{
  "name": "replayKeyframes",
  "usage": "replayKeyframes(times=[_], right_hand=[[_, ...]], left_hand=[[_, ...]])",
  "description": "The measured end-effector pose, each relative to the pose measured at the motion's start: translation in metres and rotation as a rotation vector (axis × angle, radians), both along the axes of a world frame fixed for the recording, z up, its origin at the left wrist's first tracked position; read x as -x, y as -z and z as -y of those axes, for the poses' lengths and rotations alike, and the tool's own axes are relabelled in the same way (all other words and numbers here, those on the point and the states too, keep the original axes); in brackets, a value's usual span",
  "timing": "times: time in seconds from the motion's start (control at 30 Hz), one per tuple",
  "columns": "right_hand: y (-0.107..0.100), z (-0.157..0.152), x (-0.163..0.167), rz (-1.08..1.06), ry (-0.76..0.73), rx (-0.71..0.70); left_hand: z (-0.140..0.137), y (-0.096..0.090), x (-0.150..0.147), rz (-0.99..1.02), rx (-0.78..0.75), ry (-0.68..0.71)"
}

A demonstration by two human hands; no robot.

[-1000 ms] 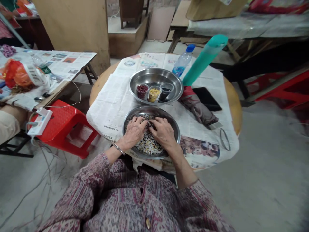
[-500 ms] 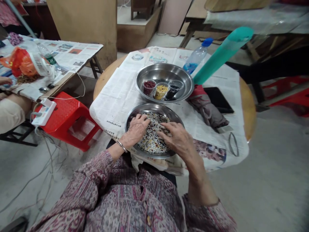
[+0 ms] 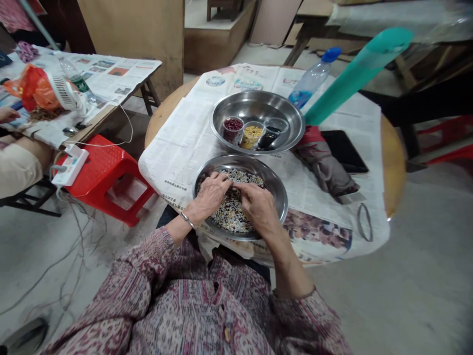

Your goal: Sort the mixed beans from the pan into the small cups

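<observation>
A shallow steel bowl (image 3: 280, 197) in front of me holds a loose mix of small white, black, yellow and reddish grains (image 3: 231, 217). My left hand (image 3: 214, 192), a metal bangle at its wrist, reaches into the bowl's left side with fingers bent together. My right hand (image 3: 256, 202) comes in from the right, closed, its index finger touching or nearly touching the left fingertips. What either hand pinches is hidden. Behind, a larger steel basin (image 3: 254, 101) contains clear cups of dark red beans (image 3: 234, 124), yellow beans (image 3: 253, 134) and black beans (image 3: 272, 132).
Newspaper (image 3: 177, 148) covers the round table. To the right are a blue-capped bottle (image 3: 310, 79), a long green tube (image 3: 358, 76), a folded grey umbrella (image 3: 325, 165), a dark tablet (image 3: 345, 150) and a band (image 3: 364, 222). A red stool (image 3: 107, 172) bears a power strip (image 3: 72, 165).
My right hand has moved left across the bowl to meet my left hand, its spread fingers now closed. My left hand stays over the grains. The view has shifted slightly.
</observation>
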State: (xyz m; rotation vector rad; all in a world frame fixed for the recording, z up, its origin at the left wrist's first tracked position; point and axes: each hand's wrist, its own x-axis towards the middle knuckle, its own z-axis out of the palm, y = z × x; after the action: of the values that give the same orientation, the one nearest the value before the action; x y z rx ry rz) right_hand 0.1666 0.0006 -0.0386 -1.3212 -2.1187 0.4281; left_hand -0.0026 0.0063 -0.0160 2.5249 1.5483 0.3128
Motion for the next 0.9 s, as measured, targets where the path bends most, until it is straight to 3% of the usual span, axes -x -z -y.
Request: replayKeyframes(times=[0.1,0.23,0.3,0.4,0.63,0.77,0.9], right_hand=[[-0.01,0.009,-0.002,0.077,-0.064,-0.026],[-0.016,0.03,-0.002,0.195,-0.348,0.047],[-0.013,0.034,0.002,0.236,-0.409,0.048],[-0.007,0.026,0.006,0.28,-0.354,0.017],[-0.014,0.004,-0.023,0.228,0.048,-0.101],[-0.025,0.026,-0.045,0.379,-0.013,0.007],[-0.017,0.048,-0.045,0.461,-0.126,0.031]], left_hand=[[0.0,0.0,0.003,0.06,0.016,0.014],[-0.003,0.004,0.004,0.093,0.031,0.022],[-0.004,0.005,0.004,0.093,0.023,0.019],[-0.004,0.006,0.004,0.088,0.024,0.015],[-0.005,0.01,0.004,0.076,0.003,0.017],[-0.007,0.015,0.004,0.079,-0.005,0.015],[-0.008,0.016,0.003,0.081,0.0,0.012]])
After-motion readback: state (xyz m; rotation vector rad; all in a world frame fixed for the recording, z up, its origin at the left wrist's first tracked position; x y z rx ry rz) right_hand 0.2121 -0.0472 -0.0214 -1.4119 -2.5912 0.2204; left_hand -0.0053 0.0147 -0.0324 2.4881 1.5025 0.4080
